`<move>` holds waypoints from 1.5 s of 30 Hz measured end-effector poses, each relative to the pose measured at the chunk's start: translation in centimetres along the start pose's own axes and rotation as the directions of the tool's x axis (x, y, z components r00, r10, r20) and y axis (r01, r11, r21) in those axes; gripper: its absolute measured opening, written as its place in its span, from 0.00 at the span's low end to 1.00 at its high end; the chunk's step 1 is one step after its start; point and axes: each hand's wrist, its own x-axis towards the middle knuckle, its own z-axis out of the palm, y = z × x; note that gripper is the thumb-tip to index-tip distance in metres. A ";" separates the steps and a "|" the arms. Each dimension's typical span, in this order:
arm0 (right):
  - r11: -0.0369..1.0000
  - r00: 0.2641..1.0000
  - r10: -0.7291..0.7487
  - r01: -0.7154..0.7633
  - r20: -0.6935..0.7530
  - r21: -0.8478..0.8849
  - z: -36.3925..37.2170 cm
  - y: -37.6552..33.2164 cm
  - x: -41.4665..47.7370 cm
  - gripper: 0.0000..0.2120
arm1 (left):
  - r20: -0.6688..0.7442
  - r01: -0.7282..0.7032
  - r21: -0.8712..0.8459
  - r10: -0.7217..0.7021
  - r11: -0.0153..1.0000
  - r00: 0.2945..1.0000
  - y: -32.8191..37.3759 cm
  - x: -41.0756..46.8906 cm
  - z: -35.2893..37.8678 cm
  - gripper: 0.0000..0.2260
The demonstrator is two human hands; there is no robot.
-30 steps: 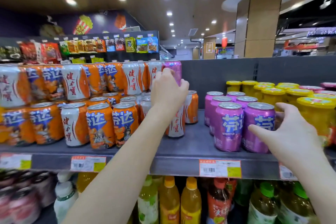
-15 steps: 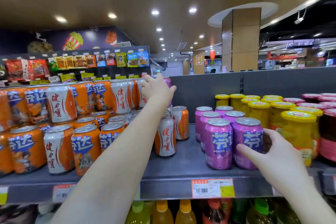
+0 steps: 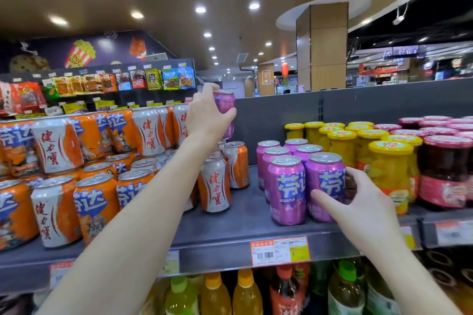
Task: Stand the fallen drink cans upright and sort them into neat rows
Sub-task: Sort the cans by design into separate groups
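Left hand (image 3: 204, 115) around a raised purple can (image 3: 225, 102); right hand (image 3: 358, 202) on the front purple can (image 3: 325, 184)

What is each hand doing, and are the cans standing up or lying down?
Left hand: closed around a purple can, held up.
Right hand: fingers on the front purple can, which stands upright.
Purple cans on shelf: upright, in rows.
White can: upright, alone.
Orange cans: upright, stacked.
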 end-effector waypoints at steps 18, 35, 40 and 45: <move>0.996 0.997 -0.078 0.079 -0.013 0.046 0.3 0.7 -0.9 0.35 | 0.279 0.135 -0.384 -0.025 0.913 0.960 3.4 -14.1 -7.8 0.24; 0.993 0.995 -0.101 0.102 -0.024 0.061 0.4 1.2 -0.8 0.35 | 0.246 -0.002 -0.221 0.058 0.975 0.968 3.2 -17.8 -4.6 0.22; 0.993 0.994 -0.101 0.103 -0.026 0.061 0.5 1.4 -0.8 0.35 | 0.096 -0.039 -0.004 0.039 0.999 0.995 3.1 -17.3 -4.3 0.21; 0.993 0.995 -0.097 0.098 -0.017 0.066 0.5 1.6 -0.8 0.36 | 0.217 0.010 -0.268 0.051 0.963 0.975 2.9 -17.0 -4.8 0.12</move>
